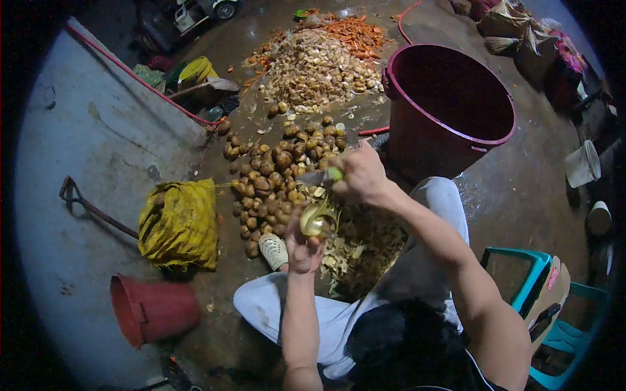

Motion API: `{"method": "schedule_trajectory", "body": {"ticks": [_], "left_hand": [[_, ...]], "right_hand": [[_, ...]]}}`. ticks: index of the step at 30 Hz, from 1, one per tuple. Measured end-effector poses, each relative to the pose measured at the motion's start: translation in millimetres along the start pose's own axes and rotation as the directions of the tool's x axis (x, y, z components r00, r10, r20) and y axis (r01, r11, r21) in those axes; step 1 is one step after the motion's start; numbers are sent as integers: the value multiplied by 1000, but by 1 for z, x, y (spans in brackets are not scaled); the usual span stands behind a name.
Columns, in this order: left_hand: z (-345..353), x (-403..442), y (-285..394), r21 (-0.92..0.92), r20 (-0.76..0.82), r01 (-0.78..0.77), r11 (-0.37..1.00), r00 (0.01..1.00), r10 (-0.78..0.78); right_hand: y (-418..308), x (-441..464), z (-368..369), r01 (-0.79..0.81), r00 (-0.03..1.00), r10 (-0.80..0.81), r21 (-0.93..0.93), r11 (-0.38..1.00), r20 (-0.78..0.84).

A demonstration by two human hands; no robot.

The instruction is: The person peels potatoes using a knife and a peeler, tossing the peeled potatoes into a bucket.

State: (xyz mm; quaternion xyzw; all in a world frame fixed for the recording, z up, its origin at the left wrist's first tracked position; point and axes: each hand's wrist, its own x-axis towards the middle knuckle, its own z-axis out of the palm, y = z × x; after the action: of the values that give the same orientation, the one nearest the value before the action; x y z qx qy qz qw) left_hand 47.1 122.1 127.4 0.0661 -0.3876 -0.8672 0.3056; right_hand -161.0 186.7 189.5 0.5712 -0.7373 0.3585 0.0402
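Observation:
My left hand (303, 253) is wrapped round a partly peeled round tuber (315, 225), pale yellow where the skin is off. Above it, my right hand (360, 174) grips a knife by its light green handle (335, 174). The knife's blade (313, 177) points left, over the tuber and apart from it as far as I can see. A heap of unpeeled brown tubers (274, 173) lies on the floor beyond my hands. Below them, between my legs, is a pile of pale peelings (362, 251).
A large maroon tub (450, 98) stands at the right. Farther off lie pale peelings (319, 68) and orange scraps (355, 36). To the left are a yellow sack (179, 225) and a red bucket (156, 309). A teal plastic stool (567, 332) is at the lower right.

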Motion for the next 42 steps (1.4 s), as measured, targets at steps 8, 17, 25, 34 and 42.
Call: {"method": "schedule_trajectory", "body": {"ticks": [8,17,25,34,42], "left_hand": [[-10,1,1,-192,91,63,979,995,-46],[-20,-6,-5,-303,-35,101,948,993,-117],[-3,-1,-10,-176,-32,-47,983,999,42],[-13,-6,-14,-329,-95,-55,943,995,24],[-26,10,-5,-443,-465,33,896,846,-261]], "right_hand": [[51,6,29,-206,978,208,70,976,-15],[54,5,27,-282,958,284,50,958,-43],[18,0,9,-94,992,102,94,991,-78],[4,1,-4,48,991,-39,69,996,-128],[45,0,25,-244,970,244,12,970,15]]}}
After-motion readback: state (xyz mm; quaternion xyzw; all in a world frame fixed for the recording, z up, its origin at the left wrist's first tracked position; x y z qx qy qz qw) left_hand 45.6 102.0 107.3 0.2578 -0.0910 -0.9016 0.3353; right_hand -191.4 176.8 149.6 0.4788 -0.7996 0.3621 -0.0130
